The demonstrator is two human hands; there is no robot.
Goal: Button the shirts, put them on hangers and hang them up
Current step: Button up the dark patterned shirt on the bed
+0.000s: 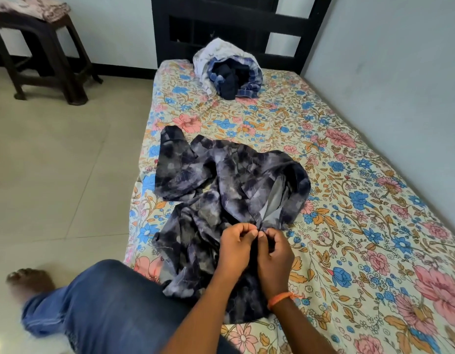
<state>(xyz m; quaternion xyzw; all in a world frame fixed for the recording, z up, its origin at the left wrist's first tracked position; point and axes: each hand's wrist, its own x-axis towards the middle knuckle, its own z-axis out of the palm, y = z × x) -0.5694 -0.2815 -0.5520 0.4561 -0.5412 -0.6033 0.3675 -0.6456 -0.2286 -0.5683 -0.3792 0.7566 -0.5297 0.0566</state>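
A dark blue-grey mottled shirt lies crumpled across the floral bed sheet, its front facing me. My left hand and my right hand meet at the shirt's front edge, each pinching the fabric with curled fingers. An orange thread circles my right wrist. At the head of the bed sits a pile of other shirts, white, blue checked and navy. No hanger is in view.
A dark plastic stool with a patterned cloth on top stands on the tiled floor at the back left. The black bed frame rises behind the pile. A grey wall runs along the bed's right side. My jeans-clad knee rests at the bed's near edge.
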